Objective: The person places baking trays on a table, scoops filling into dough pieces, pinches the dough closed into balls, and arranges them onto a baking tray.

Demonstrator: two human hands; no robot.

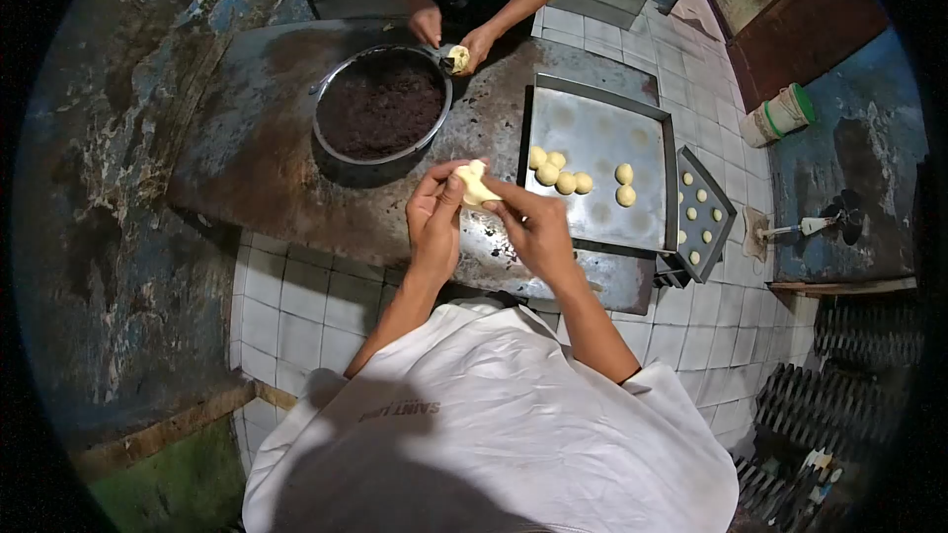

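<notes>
A pale yellow piece of dough [477,184] is held between my two hands above the near side of the metal table. My left hand [434,212] cups it from the left, fingers curled around its edge. From the right, my right hand [536,225] pinches the dough's side with thumb and fingers. Whether anything lies inside the dough is hidden. Just beyond my left hand stands a round metal bowl [320,138] of dark, crumbly filling [383,109]. To the right, a square baking tray [602,128] carries several yellow dough balls [566,183].
Across the table [267,178], a co-worker's hand [481,47] holds another dough piece [458,58] by the bowl's rim; their other hand [426,26] is close by. A second, darker tray [703,212] with small dough balls sits lower right. Buckets [788,111] stand farther right.
</notes>
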